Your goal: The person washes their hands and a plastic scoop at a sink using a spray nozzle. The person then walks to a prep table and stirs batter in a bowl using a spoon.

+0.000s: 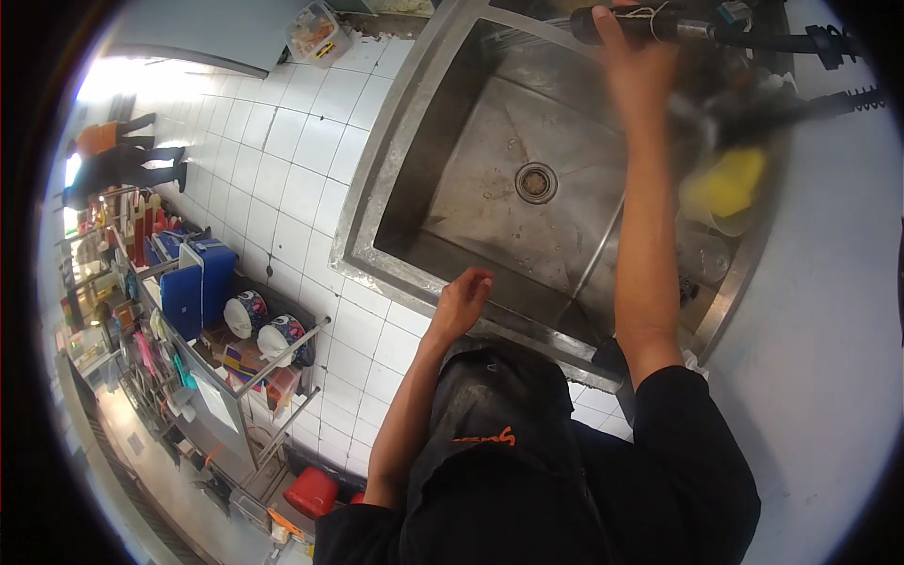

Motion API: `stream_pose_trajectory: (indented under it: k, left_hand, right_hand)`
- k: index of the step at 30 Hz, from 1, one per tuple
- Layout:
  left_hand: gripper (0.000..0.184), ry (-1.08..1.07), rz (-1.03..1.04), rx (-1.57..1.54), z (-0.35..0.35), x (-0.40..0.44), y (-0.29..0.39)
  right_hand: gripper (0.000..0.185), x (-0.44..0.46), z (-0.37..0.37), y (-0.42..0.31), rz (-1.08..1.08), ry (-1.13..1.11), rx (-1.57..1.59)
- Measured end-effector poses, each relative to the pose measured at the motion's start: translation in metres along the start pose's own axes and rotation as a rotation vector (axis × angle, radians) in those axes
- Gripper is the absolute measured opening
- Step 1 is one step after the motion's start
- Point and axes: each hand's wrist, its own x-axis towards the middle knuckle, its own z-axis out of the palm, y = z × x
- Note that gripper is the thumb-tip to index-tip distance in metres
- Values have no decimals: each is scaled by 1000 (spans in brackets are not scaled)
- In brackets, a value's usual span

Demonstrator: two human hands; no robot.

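My right hand [633,58] is closed round the black handle of a spray nozzle [697,30] over the far end of a stainless steel sink [414,141]. Thin streaks of water leave its head toward the sink's far wall. My left hand [464,299] hovers by the sink's near rim, fingers loosely bent, with nothing visible in it. The sink basin is wet, with a round drain [536,183] in its floor. A blurred yellow cloth or sponge [730,184] lies at the right side of the sink.
A flexible black hose [767,40] runs to the right wall. A clear plastic box [315,34] stands on the white tiled floor [292,141]. At left are a metal rack [254,377], blue cases [207,273] and a red container [311,492]. Another person [122,160] stands far off.
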Motion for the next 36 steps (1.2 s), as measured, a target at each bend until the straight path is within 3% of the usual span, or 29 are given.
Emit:
stream_pose_trajectory:
  k: [5,17,20,26,36]
  left_hand:
    - [28,3,5,-5,4,2,-10]
    - [29,26,19,2,4,0,-5]
    - [24,49,32,12,4,-1,1]
    - [24,63,63,-1,6,2,-6]
    - [29,8,4,50,4,2,-5]
  right_hand:
    - [24,0,0,-1,-65,1,-21]
    - [25,-16,0,-28,202,-91,10]
    - [25,-16,0,-22,143,-77,36]
    - [27,-23,3,-21,255,-68,7]
    - [26,-29,-3,-26,267,-102,19]
